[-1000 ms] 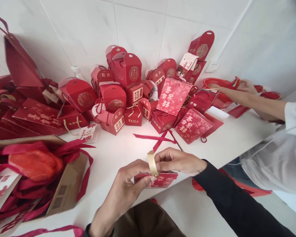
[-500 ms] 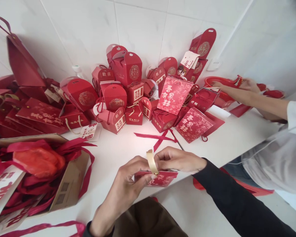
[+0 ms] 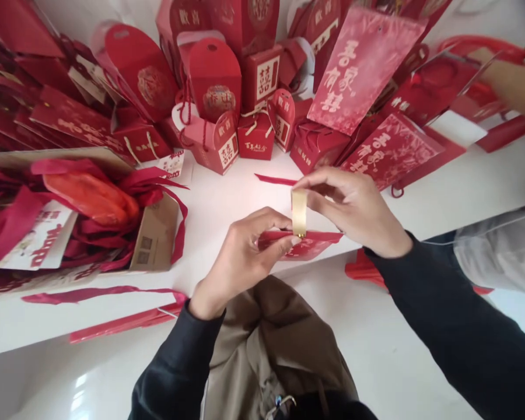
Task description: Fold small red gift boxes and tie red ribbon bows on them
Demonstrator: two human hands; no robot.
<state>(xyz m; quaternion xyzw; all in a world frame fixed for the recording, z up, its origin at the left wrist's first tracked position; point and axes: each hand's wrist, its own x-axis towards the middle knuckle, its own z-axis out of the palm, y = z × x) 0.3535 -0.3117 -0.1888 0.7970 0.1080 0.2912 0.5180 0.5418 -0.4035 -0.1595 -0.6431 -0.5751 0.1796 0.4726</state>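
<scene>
A red floral gift bag point(image 3: 317, 247) is held near the table's front edge, seen mostly from above. Thumb and fingers of my left hand point(image 3: 249, 251) pinch its upper rim, close beside a small gold rivet. From that rivet a gold ribbon handle point(image 3: 299, 214) stands up. My right hand point(image 3: 354, 204) is closed at the top of the ribbon, thumb and fingertips pinching it. Behind my right hand, a dark red ribbon strip point(image 3: 273, 179) lies on the white table point(image 3: 227, 195).
Red candy boxes point(image 3: 219, 143) and gift bags point(image 3: 361, 70) crowd the back. At left, a cardboard box point(image 3: 155, 233) holds ribbons and cards. A loose ribbon point(image 3: 91, 293) lies at the front left edge. Another person's arm point(image 3: 514, 81) reaches in at far right.
The view has tipped downward. My right hand has moved from behind the bag's rim to the ribbon's top and pinches it. My left hand still grips the bag by the rivet.
</scene>
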